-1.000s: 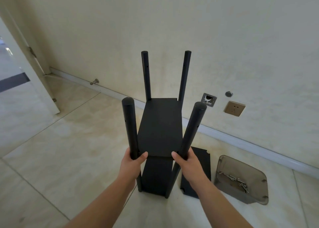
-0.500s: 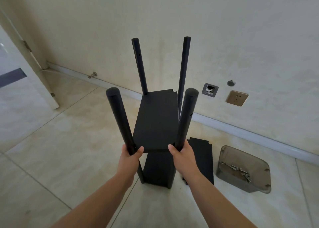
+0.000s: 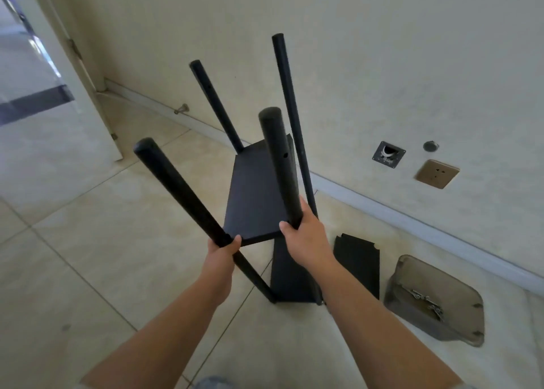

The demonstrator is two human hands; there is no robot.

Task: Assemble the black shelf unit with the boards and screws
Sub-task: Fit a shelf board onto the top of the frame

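A: How far along is the shelf unit (image 3: 259, 200)?

B: Partway, I'd judge. Four poles are joined to two boards: one board at mid-height (image 3: 253, 194) and another low down near the floor (image 3: 290, 274). The upper lengths of the poles are bare, with open screw holes showing.

A: Where is it?

B: On the tiled floor (image 3: 88, 241) near the wall, tipped to the left and not upright.

A: And the hands?

B: The left hand (image 3: 221, 254) has its fingers wrapped around the near-left pole (image 3: 179, 194). The right hand (image 3: 306, 237) has its fingers curled around the near-right pole (image 3: 279, 165), just at the middle board's edge.

A: What's left?

B: One loose board (image 3: 357, 266) lies flat on the floor to the right, and further right a clear tray (image 3: 459, 327) holds screws (image 3: 426, 303). So at least that board seems not yet fitted.
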